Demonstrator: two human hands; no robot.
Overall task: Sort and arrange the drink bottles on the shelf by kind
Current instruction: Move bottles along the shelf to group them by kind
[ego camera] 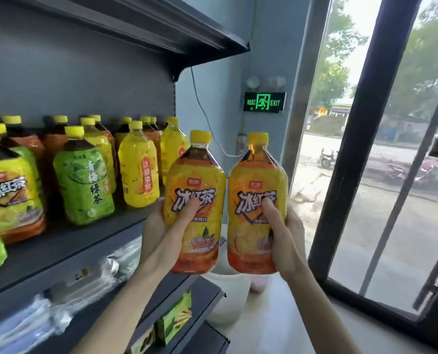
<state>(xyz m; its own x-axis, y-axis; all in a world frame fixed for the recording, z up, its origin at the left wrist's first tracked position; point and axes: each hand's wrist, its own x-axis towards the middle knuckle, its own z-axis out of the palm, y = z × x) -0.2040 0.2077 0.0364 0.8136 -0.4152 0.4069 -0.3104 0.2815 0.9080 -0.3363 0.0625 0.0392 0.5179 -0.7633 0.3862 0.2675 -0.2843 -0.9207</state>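
1. the left hand (pixel 160 227) holds the left iced tea bottle (pixel 195 175) upright, with the thumb across the front label and the fingers wrapped behind.
2. the right hand (pixel 285 232) holds the right iced tea bottle (pixel 257 175) the same way, thumb pressed on the label.
3. both bottles are in the air, side by side, their sides touching or very nearly so. they are just off the right end of the shelf (pixel 59 247), not standing on it.
4. mixed kinds with yellow caps stand on the shelf: a green tea bottle (pixel 85 180), a yellow pear drink bottle (pixel 138 172) beside it, and another iced tea bottle (pixel 8 192) at the far left, with more behind.
5. a lit exit sign (pixel 264 102) hangs on the wall beyond, and a window (pixel 391 162) is at the right.
6. a green box (pixel 174 319) sits on a lower shelf.
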